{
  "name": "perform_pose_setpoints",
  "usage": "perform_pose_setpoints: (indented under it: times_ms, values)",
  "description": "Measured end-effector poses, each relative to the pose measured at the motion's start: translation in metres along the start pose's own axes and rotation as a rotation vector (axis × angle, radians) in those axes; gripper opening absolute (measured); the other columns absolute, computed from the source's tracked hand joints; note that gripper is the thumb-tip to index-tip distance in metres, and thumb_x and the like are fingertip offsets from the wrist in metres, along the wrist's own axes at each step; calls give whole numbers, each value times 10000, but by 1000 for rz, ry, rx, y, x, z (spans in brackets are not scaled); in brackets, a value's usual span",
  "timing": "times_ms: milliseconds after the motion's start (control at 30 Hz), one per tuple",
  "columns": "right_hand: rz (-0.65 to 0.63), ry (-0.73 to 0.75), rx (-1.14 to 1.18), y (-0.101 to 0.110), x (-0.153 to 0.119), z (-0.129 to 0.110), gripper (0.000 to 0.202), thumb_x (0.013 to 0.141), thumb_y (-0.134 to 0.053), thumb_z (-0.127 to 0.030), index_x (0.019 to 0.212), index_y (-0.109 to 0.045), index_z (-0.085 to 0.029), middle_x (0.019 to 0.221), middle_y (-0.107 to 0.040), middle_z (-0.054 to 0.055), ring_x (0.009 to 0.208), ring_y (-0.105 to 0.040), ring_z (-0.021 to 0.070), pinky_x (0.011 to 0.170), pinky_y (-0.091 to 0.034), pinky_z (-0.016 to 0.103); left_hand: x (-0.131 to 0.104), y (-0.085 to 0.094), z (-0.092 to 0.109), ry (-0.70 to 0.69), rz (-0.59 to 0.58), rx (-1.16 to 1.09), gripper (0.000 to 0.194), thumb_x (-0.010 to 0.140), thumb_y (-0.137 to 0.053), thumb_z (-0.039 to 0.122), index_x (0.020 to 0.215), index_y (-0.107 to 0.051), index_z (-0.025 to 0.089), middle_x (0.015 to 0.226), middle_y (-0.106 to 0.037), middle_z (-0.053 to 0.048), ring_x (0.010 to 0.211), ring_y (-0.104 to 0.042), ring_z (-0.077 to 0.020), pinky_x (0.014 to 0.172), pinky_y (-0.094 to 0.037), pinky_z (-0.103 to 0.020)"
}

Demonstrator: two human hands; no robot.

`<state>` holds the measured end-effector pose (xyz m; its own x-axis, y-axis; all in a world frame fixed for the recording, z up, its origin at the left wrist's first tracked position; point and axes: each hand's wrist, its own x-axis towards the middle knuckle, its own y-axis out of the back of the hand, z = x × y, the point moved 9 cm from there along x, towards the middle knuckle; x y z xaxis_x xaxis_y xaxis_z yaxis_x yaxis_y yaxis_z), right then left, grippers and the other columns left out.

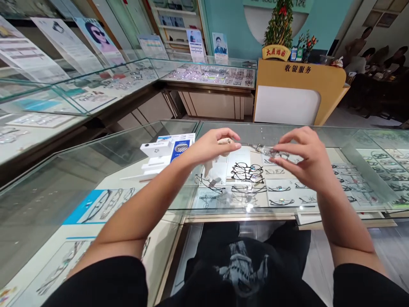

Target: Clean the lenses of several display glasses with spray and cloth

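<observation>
My right hand (305, 157) is raised over the glass display counter (179, 215), thumb and fingers closed on a pair of thin clear-lensed eyeglasses (264, 150); part of the eyeglasses is hidden behind the fingers. To its left, my left hand (214, 145) hovers with thumb and forefinger apart and nothing visible between them. Below and between the hands, several dark-framed glasses (247, 172) sit close together. A single thin dark pair (211, 185) lies below my left hand. More glasses (279, 188) lie in rows beneath my right hand.
White boxes (156, 149) and a blue patterned card (181, 149) stand left of my left hand. Glass cases (128, 76) run along the left and back. A yellow cashier desk (287, 81) holds a plant (279, 23). People (361, 62) sit at the far right.
</observation>
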<state>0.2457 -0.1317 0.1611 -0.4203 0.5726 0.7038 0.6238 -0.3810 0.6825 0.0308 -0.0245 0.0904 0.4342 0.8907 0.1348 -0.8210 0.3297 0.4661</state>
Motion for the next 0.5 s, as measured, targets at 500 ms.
perform_pose_setpoints:
  times_ms: [500]
  values:
    - [-779, -89, -395, -150, -114, -35, 190, 996, -781, -369, 1002, -796, -180, 1089, -777, 103, 1071, -622, 284, 919, -362, 430, -4, -115, -44, -96, -444, 1042, 463, 973, -753, 498, 1314, -718, 187, 1267, -716, -111, 1096, -737, -325, 767, -455, -358]
